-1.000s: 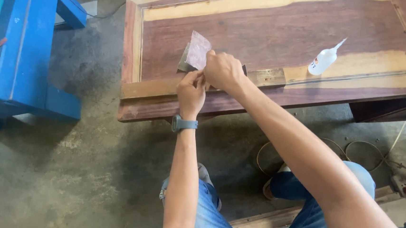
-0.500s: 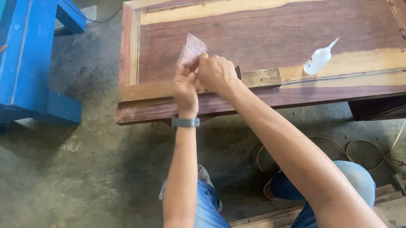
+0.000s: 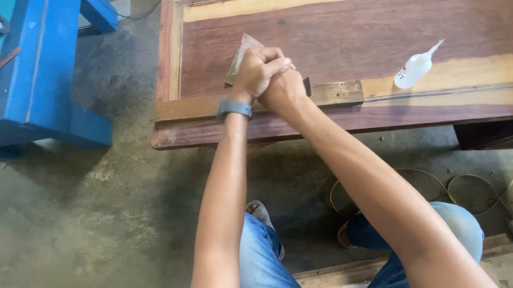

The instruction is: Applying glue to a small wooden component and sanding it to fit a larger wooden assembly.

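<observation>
Our left hand [image 3: 255,70] lies over our right hand [image 3: 281,90], both grips pressed together on the sandpaper [image 3: 239,56] against the wooden panel [image 3: 351,35]. A white squeeze bottle [image 3: 415,69] lies on the panel, well apart to the right.

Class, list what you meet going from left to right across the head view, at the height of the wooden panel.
Blue machine stand → sandpaper sheet → left hand → right hand → white squeeze bottle, all but the stand over the wooden panel.

Sandpaper sheet [image 3: 239,56] on the wooden panel [image 3: 345,29], under the left hand [image 3: 257,72]; squeeze bottle [image 3: 415,68] lies well right of the right hand [image 3: 282,91].
</observation>
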